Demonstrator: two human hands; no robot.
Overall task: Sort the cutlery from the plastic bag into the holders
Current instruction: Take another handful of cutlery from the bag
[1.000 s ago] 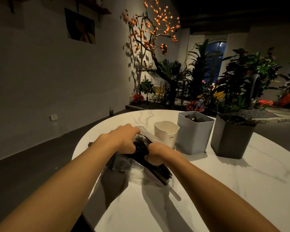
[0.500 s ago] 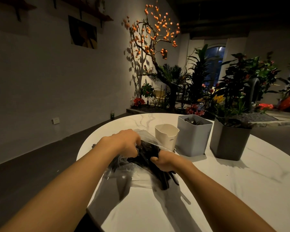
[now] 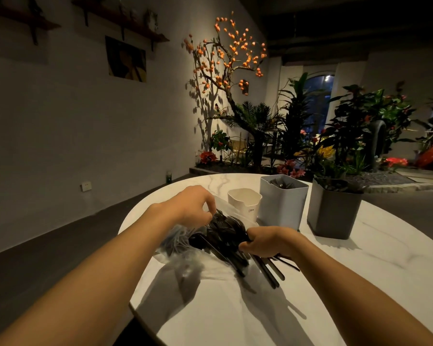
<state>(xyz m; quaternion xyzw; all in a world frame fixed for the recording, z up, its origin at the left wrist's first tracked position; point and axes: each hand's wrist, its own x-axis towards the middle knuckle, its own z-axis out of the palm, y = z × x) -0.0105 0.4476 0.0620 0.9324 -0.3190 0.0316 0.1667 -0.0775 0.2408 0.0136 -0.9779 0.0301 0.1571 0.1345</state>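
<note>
Dim café-like room: marble table (image 3: 360, 283), indoor garden (image 3: 310, 136), lit tree (image 3: 225, 58).

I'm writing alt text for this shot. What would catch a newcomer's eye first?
Probably the lit tree with orange fruit against the far wall, glowing in the dim room. Next, the two hands at the table's near edge: the left hand pinches the clear plastic bag, while the right hand grips a bundle of black cutlery.
</note>
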